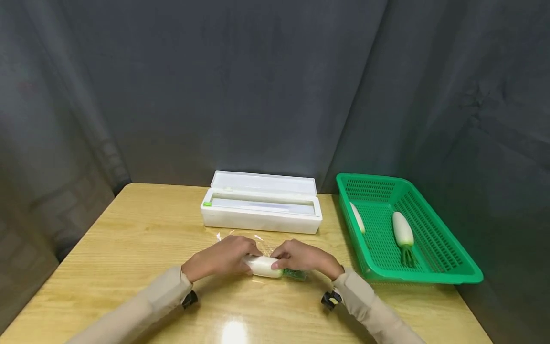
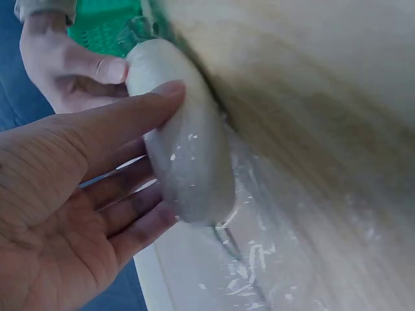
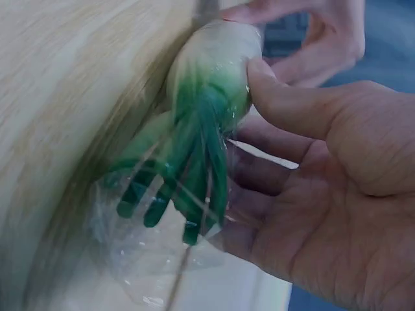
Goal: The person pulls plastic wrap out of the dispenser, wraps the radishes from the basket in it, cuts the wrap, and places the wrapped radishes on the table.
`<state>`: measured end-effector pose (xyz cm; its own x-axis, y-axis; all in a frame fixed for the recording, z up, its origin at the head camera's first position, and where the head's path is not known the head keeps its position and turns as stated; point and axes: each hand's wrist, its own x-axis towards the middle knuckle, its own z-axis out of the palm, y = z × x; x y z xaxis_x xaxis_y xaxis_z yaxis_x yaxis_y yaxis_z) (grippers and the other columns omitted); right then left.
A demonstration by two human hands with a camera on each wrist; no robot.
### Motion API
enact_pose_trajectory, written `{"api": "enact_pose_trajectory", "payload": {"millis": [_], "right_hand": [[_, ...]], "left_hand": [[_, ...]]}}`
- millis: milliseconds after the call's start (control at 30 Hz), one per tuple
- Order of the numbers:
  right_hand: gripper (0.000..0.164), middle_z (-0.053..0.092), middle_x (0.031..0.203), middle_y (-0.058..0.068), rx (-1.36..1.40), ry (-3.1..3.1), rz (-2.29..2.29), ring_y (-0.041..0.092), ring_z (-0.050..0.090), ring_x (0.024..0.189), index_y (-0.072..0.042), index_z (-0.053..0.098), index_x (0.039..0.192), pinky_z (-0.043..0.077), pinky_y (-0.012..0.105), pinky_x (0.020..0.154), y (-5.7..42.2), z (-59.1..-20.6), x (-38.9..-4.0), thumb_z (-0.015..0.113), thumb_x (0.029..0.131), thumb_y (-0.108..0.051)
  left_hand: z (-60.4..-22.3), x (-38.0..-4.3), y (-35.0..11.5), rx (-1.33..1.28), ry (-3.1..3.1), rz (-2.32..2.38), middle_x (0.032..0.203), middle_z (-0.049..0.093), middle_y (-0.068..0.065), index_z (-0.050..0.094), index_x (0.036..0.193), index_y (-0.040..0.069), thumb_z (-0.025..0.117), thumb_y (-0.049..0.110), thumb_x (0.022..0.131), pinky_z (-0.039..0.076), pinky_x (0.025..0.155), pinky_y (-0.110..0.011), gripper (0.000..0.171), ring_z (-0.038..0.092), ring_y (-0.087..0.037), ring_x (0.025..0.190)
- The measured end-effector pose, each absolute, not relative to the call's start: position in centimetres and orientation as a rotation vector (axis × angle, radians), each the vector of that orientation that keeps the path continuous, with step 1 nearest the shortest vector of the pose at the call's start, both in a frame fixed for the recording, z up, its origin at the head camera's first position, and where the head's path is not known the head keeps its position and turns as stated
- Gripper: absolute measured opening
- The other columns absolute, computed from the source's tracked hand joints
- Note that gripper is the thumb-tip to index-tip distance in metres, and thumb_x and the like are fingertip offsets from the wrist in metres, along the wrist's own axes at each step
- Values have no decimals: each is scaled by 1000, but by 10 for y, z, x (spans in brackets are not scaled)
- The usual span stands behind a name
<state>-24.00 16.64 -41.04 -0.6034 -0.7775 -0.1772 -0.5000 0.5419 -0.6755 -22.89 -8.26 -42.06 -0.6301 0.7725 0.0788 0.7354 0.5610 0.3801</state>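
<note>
A white radish (image 1: 263, 266) with green stem stubs (image 3: 194, 155) lies sideways between my hands, close over the wooden table. Clear plastic film (image 2: 253, 259) wraps round it and trails past both ends. My left hand (image 1: 228, 256) grips the rounded white end, thumb on top and fingers along the far side, as the left wrist view shows. Near the leafy end my right hand (image 1: 302, 257) holds the radish between thumb and fingers. Loose film (image 3: 136, 265) hangs beyond the stems in the right wrist view.
Behind the hands a white film dispenser box (image 1: 262, 220) stands with its lid (image 1: 264, 182) raised. At the right, a green plastic basket (image 1: 429, 277) holds a second radish (image 1: 403, 229) and another white piece (image 1: 357, 218) against its left wall. Grey curtains (image 1: 240, 86) hang behind the table (image 1: 150, 224).
</note>
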Motion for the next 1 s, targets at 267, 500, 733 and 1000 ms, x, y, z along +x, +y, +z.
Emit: {"api": "enact_pose_trajectory", "payload": {"millis": [267,500,733,1000], "right_hand": [[25,69,111,7,-1120,2807,-514,16,63,94,-3,73,117,55,27,76,151,-409,-199,79,94,-13],[25,70,101,5,-1360,3031,-181,17,65,85,-7,71,101,55,25,68,145,-422,-194,88,84,-13],[26,75,105,8,-1349,2916,-350,18,71,91,-5,76,108,59,27,77,145,-422,-208,85,87,-17],[21,77,105,7,-1248,2745,-534,7,63,82,-2,76,112,51,22,70,153,-414,-225,78,93,-10]], "left_hand": [[-418,-240,-82,1236,2542,616,83,67,11,82,104,13,90,17,82,46,64,-19,23,49,2,70],[-418,-244,-84,1163,2529,659,85,69,11,82,102,15,88,20,84,47,66,-21,20,52,0,72],[-415,-223,-85,1320,2870,573,112,76,0,80,112,11,93,16,77,59,78,-30,38,73,-15,96],[-428,-213,-73,1438,3044,334,105,75,0,78,108,10,95,15,73,60,76,-30,40,72,-16,90]]}}
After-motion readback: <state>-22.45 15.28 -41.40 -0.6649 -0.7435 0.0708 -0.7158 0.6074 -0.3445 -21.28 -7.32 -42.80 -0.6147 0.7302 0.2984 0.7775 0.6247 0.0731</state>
